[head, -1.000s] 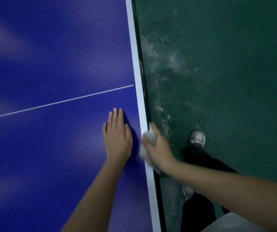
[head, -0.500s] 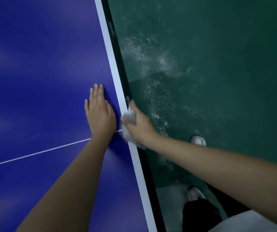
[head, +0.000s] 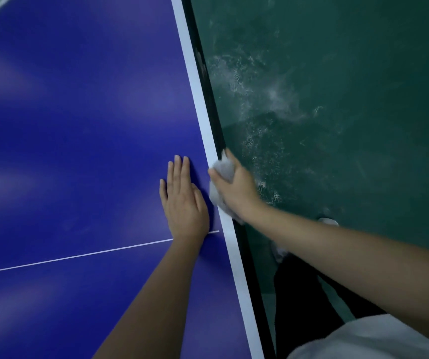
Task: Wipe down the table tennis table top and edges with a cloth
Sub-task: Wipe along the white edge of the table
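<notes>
The blue table tennis table (head: 78, 141) fills the left half of the head view, with a white border stripe (head: 195, 81) and dark side edge (head: 213, 104) running diagonally down its right side. My left hand (head: 183, 203) lies flat on the blue top, fingers straight, just past the thin white centre line (head: 78, 257). My right hand (head: 234, 187) grips a crumpled white cloth (head: 223, 168) and presses it over the border stripe and the side edge. Part of the cloth is hidden under my palm.
A dark green floor (head: 350, 99) with pale scuffed patches lies right of the table. My dark trousers (head: 301, 301) and a white shoe (head: 328, 221) stand close to the table's side. The table's far corner shows at the top left.
Both hands have slid forward along the table's right edge, past the thin centre line, with the cloth still pressed on the edge. My feet have stepped along too.
</notes>
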A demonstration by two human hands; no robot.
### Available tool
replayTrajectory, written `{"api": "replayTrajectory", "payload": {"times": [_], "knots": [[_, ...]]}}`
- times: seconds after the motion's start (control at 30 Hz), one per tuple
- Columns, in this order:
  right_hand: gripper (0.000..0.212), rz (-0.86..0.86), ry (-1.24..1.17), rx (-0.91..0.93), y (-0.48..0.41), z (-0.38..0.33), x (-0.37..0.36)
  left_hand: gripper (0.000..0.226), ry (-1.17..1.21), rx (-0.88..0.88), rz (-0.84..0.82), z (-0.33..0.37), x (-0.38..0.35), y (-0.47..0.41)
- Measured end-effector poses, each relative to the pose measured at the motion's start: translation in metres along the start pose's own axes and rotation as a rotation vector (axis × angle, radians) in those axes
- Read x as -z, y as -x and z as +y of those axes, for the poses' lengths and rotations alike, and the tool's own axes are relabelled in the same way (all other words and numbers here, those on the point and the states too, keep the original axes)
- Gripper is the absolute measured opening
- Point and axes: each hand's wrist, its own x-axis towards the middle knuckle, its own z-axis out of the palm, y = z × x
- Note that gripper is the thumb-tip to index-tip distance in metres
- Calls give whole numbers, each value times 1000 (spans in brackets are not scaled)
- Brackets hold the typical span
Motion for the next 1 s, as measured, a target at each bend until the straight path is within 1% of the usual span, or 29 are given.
{"api": "replayTrajectory", "payload": {"times": [0.17, 0.37, 0.57, 0.7, 0.8, 0.93, 1.0], "knots": [[71, -56, 60, -70, 59, 31, 6, 58, -25, -4, -14, -1, 0, 0], [79, -179, 165, -61, 47, 24, 12, 59, -36, 10, -38, 2, 2, 0], [78, -200, 179, 10, -23, -17, 12, 59, -33, 3, -45, 2, 4, -1], [74, -203, 238, 57, -97, -67, 13, 60, -47, 34, -57, 5, 5, -1], [68, -191, 226, 62, -163, -113, 10, 62, -68, 59, -69, 11, 5, -8], [60, -160, 168, 9, -217, -154, 8, 51, 2, 82, -43, 20, 6, -52], [52, -144, 105, -7, -204, -146, 8, 46, 61, 103, 11, 26, 9, -85]]}}
